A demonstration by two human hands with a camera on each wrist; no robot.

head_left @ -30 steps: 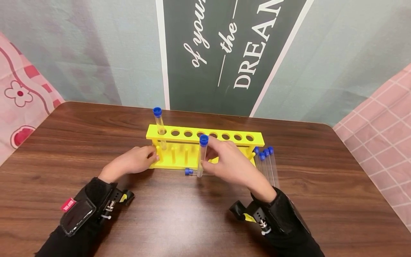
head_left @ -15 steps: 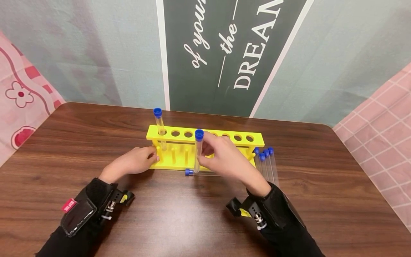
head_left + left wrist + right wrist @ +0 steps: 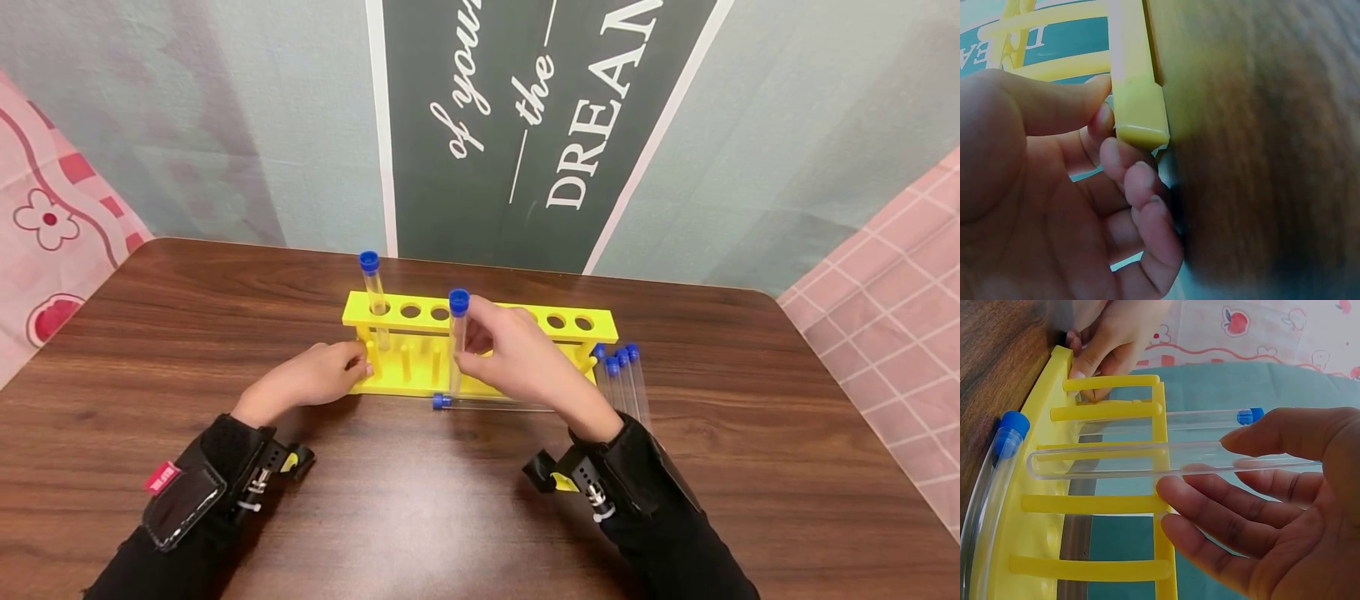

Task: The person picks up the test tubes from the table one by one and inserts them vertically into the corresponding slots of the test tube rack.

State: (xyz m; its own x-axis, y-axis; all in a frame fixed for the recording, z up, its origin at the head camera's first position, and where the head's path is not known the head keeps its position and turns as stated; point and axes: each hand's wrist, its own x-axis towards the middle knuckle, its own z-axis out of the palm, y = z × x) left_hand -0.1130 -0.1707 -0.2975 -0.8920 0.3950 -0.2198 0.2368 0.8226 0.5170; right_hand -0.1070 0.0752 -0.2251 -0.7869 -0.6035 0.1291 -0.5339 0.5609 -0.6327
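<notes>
A yellow test-tube rack [image 3: 420, 310] stands on the brown table [image 3: 450, 517]. One clear tube with a blue cap [image 3: 372, 287] stands in its leftmost hole. My right hand [image 3: 471, 360] pinches another blue-capped tube [image 3: 456, 342] upright, just in front of the rack's middle holes. In the right wrist view this held tube [image 3: 1166, 459] lies between thumb and fingers of the right hand [image 3: 1241, 487], its round bottom free beside the rack's bars [image 3: 1110, 503]. My left hand [image 3: 318, 373] grips the rack's left end; its fingers [image 3: 1124, 164] curl round the rack's corner [image 3: 1138, 115].
A capped tube [image 3: 487, 405] lies on the table along the rack's front edge. Several more capped tubes [image 3: 628, 383] lie side by side at the rack's right end. A wall with a dark banner [image 3: 525, 125] rises behind the table.
My right hand has carried the upright tube a little to the left and farther back, closer to the rack's top. The left hand and the rack have stayed put.
</notes>
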